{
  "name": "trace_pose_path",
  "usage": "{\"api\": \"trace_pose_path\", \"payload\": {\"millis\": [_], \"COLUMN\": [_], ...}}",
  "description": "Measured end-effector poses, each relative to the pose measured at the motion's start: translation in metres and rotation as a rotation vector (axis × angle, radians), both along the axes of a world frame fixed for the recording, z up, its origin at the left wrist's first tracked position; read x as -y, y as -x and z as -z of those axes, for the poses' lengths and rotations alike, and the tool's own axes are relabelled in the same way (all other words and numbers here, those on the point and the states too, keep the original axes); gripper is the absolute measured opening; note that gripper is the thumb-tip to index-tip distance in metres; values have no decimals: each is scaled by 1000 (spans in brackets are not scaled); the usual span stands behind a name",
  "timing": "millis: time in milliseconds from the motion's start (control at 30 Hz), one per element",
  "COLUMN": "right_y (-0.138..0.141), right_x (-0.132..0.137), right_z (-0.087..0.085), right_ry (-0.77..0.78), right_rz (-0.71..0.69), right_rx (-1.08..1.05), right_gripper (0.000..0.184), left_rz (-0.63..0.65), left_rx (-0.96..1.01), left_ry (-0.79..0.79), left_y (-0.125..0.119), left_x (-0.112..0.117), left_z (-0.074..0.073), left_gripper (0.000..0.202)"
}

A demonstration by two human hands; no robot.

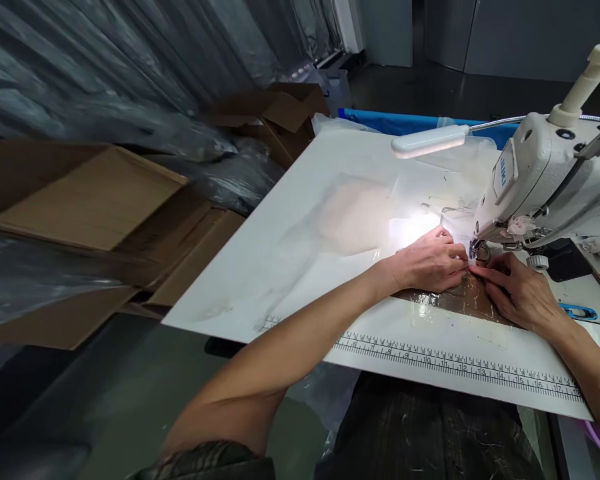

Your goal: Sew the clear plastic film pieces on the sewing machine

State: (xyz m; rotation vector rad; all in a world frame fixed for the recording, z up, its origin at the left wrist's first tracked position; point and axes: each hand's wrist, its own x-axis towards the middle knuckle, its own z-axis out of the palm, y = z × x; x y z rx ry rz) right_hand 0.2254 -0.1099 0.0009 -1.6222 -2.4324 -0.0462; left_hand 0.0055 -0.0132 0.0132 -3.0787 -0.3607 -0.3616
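Observation:
My left hand point(433, 260) is closed, its fingers curled and pressed down just left of the needle and presser foot point(474, 249) of a white sewing machine point(535, 173). A thin pale fabric point(460, 219) lies in folds beyond its knuckles and runs under the fingers. From the right, my right hand point(523, 290) reaches in with thumb and forefinger together at the fabric's edge, close to the presser foot. Most of what the fingers grip is hidden. Both hands rest over a brown, shiny taped plate point(460, 300) on the white sewing table point(290, 267).
A lamp point(430, 141) on a bendable neck lights the sewing spot. Printed ruler marks point(455, 363) run along the table's front edge. Blue thread snips point(579, 311) lie right of my right hand. Open cardboard boxes point(90, 200) and plastic sheeting point(240, 173) crowd the left side.

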Motion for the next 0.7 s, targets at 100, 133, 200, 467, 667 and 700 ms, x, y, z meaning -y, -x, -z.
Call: {"api": "trace_pose_path", "payload": {"millis": [100,133,200,467,667,700], "right_y": [2,4,7,27,34,35], "right_x": [0,1,1,6,4,3], "right_z": [0,0,-1,-4,-4,-5], "right_ry": [-10,-9,-1,22,122,133], "right_rz": [-1,0,5,82,142,149], "right_rx": [72,87,112,242,250,255], "right_gripper": [41,41,42,40,45,45], "left_rz": [11,14,16,26,-15,-20], "left_rx": [10,19,40,17,-68,-70], "left_ry": [-19,-26,-43,-37,-26,-29], "left_y": [0,1,1,4,3,3], "left_x": [0,0,1,0,0,-1], "left_z": [0,0,0,-5,-7,-7], "left_gripper": [38,38,36,32,34,34]}}
